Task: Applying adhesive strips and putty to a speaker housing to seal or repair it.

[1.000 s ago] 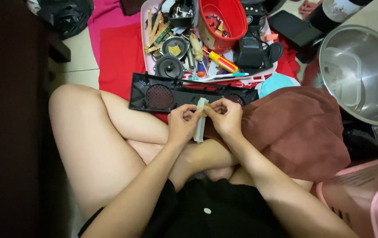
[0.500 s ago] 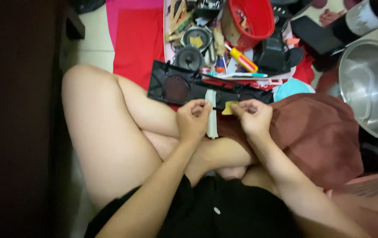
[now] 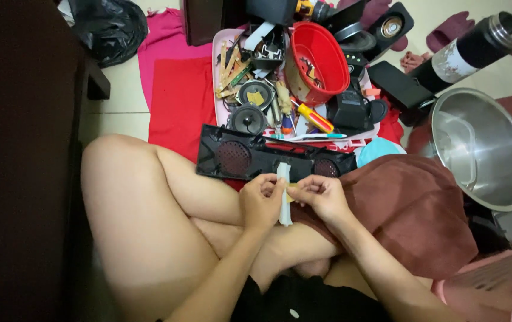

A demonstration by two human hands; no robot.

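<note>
Fingers of both hands are meeting over the person's crossed legs, pinching a pale narrow strip (image 3: 284,197) between them. The left hand (image 3: 261,201) is curling nearly closed, its thumb and forefinger gripping the strip near its upper part from the left side. The right hand (image 3: 321,195) is doing the same from the right, fingertips bunching at about the same height, with a small yellowish bit (image 3: 292,189) showing between them; whether that bit is part of the strip cannot be told.

The strip is standing with its long axis running away from the body, upper end pointing toward the black speaker panel (image 3: 268,160), lower end hanging down over the left hand's knuckles. It is lying directly between the two hands, with neither hand clearly nearer; both are touching it.

Just beyond the hands the black speaker panel is lying crosswise, with round grilles toward each end. A brown cloth (image 3: 411,209) is draping over the right knee, beside the right hand. Farther out, a pink tray (image 3: 217,71) is holding loose speaker cones, a yellow-handled screwdriver (image 3: 314,118) and a red bowl (image 3: 318,59). A steel pot (image 3: 482,152) is sitting well off to the right, with a dark flask (image 3: 470,50) lying beyond it, and a red mat (image 3: 175,101) is covering the floor on the left.
</note>
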